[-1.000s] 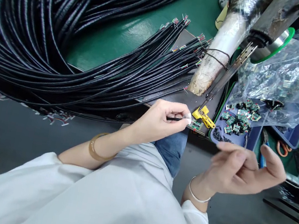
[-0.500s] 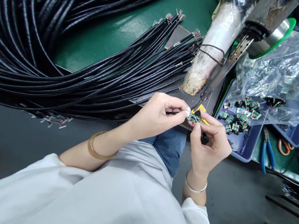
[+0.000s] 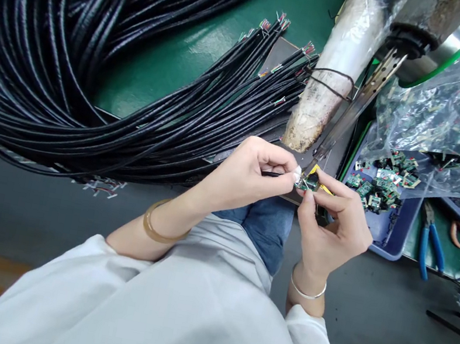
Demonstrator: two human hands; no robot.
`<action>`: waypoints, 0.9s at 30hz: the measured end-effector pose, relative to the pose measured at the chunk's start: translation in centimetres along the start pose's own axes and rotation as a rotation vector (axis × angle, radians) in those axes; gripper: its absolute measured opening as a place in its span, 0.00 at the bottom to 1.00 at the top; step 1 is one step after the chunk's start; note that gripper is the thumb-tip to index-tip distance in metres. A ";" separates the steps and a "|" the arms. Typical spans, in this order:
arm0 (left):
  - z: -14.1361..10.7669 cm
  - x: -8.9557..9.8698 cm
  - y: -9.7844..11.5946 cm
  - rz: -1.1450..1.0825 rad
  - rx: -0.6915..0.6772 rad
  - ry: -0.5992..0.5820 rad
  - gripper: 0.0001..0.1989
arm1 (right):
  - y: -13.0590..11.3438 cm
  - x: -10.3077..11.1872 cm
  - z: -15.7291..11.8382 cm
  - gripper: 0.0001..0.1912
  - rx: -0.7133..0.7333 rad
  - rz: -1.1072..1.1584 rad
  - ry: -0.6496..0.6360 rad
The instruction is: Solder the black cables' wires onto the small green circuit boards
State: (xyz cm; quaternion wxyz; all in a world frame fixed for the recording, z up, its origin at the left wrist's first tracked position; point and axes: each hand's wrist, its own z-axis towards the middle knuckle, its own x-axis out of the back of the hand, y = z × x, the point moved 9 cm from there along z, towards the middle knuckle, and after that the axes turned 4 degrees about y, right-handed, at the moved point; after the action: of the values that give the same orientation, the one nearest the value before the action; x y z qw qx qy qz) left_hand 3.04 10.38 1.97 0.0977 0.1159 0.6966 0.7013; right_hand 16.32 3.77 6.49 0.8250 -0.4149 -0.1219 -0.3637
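Between thumb and fingers, my left hand [image 3: 257,171] pinches the end of a black cable [image 3: 271,174]. My right hand [image 3: 334,223] grips a small green circuit board [image 3: 308,183] by its edges, right against the cable's end. Thin wires show where the two meet, but I cannot make out which are joined. A soldering iron [image 3: 350,110] slants down from above, and its tip is close to the board; contact is hard to tell. Something yellow [image 3: 316,169] lies just behind the board, partly hidden by my right fingers.
Bundled black cables [image 3: 139,132] cover the left of the green table [image 3: 207,49]. A whitish, wire-bound tube [image 3: 319,105] stands beside the iron. To the right are a blue tray [image 3: 399,237] of boards, a plastic bag [image 3: 455,105], blue-handled pliers [image 3: 430,246] and a solder spool [image 3: 449,50].
The view has shifted, so most things appear a little further right. The board looks turned slightly between my fingers. Both hands keep their hold near the iron's tip.
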 end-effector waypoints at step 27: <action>0.2 -0.1 -0.4 -0.082 0.099 -0.021 0.09 | -0.8 0.0 -0.1 0.09 0.041 -0.005 -0.020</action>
State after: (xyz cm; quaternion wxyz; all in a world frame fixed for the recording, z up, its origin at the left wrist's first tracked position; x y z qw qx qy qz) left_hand 3.20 10.49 1.57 0.1278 0.0995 0.7336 0.6600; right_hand 15.77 3.32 6.91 0.8311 -0.4013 -0.1386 -0.3592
